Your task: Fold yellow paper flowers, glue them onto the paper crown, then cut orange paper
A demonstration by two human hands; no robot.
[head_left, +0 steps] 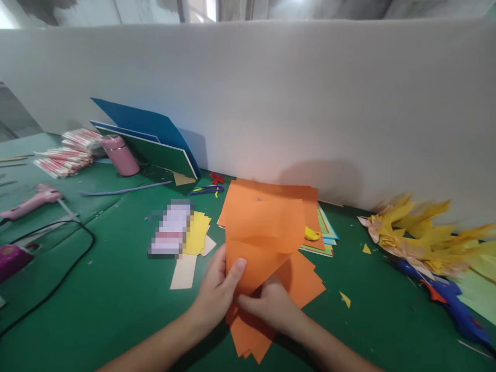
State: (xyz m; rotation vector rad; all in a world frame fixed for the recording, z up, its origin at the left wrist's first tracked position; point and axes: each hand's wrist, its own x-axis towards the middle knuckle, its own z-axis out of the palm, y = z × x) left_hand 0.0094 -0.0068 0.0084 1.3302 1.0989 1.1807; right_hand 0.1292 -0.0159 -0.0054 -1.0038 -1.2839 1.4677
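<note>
An orange sheet of paper (265, 227) is held up over the table, slightly creased across its middle. My left hand (219, 289) grips its lower left edge, thumb pressed on the front and fingers behind. My right hand (273, 305) is closed at the sheet's lower edge, with its fingers partly hidden by paper. Beneath both hands lie several orange paper pieces (304, 284) with pointed corners. Behind the held sheet, a larger orange sheet (310, 199) lies on a stack of coloured paper (328, 232), with a small yellow object (312, 234) on it.
Left of my hands are a blurred-out phone (172, 230), yellow paper pieces (199, 235), a pink bottle (121, 156) and a pink glue gun (33, 201) with a black cord. At right lie yellow paper leaves (430, 232) and a blue glue gun (453, 305). A white partition (248, 103) stands behind.
</note>
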